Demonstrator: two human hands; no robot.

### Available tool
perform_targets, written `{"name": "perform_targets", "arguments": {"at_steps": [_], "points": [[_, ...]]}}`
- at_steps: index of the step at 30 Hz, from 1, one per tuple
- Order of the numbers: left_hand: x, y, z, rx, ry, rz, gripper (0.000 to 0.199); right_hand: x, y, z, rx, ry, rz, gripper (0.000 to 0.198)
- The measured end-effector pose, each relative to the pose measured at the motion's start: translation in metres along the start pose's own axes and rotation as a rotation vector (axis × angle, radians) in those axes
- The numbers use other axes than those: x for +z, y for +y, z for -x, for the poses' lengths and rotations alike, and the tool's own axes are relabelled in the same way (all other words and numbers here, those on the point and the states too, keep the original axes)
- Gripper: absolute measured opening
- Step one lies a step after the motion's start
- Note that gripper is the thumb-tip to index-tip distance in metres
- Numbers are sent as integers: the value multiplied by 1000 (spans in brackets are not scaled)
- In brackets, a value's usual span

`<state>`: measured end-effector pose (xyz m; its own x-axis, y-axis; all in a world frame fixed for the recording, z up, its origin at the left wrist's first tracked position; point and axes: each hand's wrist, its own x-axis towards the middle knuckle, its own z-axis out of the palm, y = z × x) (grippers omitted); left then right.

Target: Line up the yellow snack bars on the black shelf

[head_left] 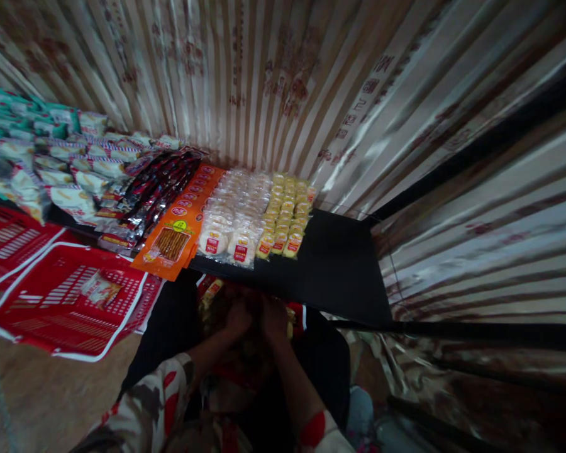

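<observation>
Both hands reach down into a red basket [300,318] between my knees, below the front edge of the black shelf. My left hand [239,318] and my right hand [273,317] are close together among small yellow-wrapped packets [211,294]. Deep shadow covers the fingers, so what they touch or grip does not show. On the shelf above stand rows of yellow-wrapped round snacks [292,244], similar to the packets in the basket. Beside them are white round snacks [240,248] in clear wrappers.
An orange snack bag [170,242] overhangs the black shelf [344,264]. Left of it lie dark red packets [158,189] and white bags [75,201], with green bags [61,119] behind. Another red basket [70,314], holding one packet, stands on the floor. Striped sheeting [264,82] hangs behind.
</observation>
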<state>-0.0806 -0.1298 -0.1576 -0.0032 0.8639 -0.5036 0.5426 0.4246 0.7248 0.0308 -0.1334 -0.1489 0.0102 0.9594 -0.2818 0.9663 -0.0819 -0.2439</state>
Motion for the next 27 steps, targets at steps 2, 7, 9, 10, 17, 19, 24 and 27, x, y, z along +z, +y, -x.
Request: {"name": "perform_targets", "arguments": {"at_steps": [2, 7, 9, 10, 17, 19, 24, 27], "points": [[1, 0, -2, -4, 25, 8, 36, 4, 3, -2, 9, -12, 18, 43], [-11, 3, -2, 12, 104, 50, 34, 3, 2, -2, -40, 21, -60, 46], [-16, 4, 0, 18, 139, 109, 29, -2, 0, 1, -63, 30, -127, 46], [-18, 4, 2, 23, 157, 159, 26, -5, 0, 3, -69, 33, -161, 46], [-33, 8, 25, 82, 223, 394, 13, -32, -2, 31, -104, 87, -362, 48], [-37, 11, 34, 97, 203, 438, 12, -39, 1, 39, -157, 138, -414, 46], [-43, 25, 54, 165, 100, 663, 27, -54, 7, 52, -260, 260, -516, 36], [-45, 32, 60, 202, 33, 679, 40, -67, 9, 58, -275, 272, -553, 37]]}}
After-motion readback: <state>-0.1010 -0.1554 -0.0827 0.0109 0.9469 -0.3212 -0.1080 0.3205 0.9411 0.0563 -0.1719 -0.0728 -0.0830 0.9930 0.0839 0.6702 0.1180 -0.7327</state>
